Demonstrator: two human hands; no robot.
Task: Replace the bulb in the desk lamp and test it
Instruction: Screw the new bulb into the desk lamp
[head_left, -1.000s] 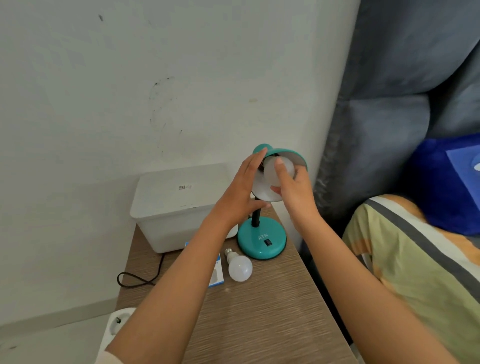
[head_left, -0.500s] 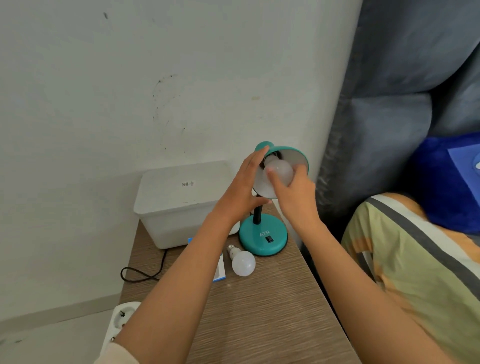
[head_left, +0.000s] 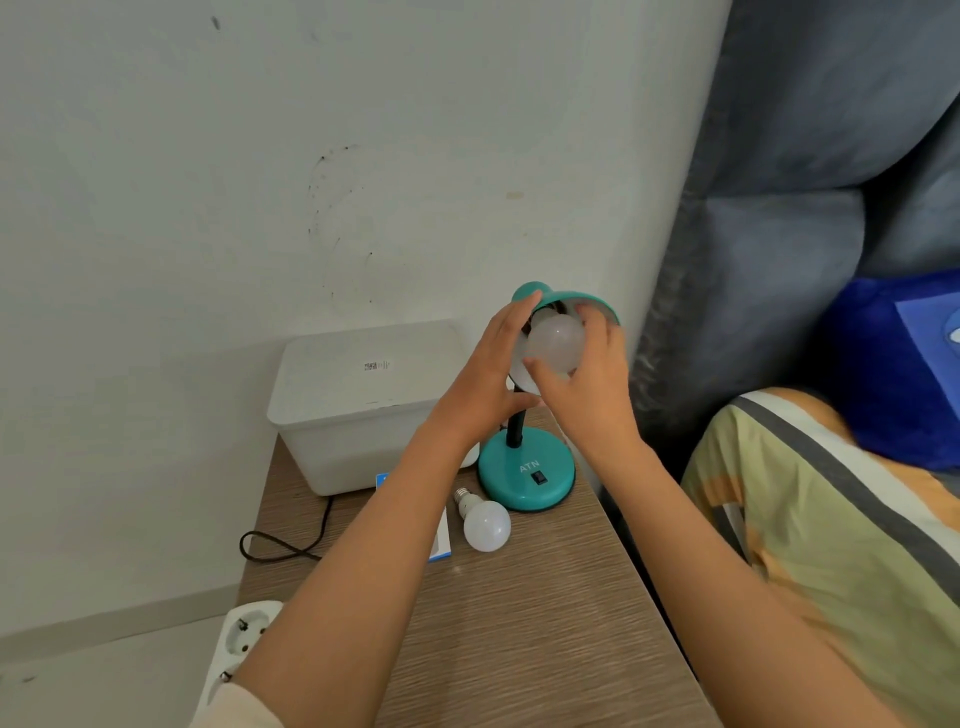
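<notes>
Under the teal metal shade of the desk lamp, the right hand grips the frosted white round bulb, its fingers wrapped further round than a second ago, so screwing-in seems underway. The left hand clasps the shade. A second white bulb lies on the wood-grain tabletop.

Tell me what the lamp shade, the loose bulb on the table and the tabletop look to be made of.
Lamp shade: probably painted metal, though it could be plastic; smooth teal outside, pale lining inside.
Loose bulb: frosted white globe, likely plastic or glass, matte with a soft sheen, on a silvery threaded metal base.
Tabletop: wood-look laminate, probably; its brown-grey grain runs in very regular streaks with a flat, matte finish.
</notes>
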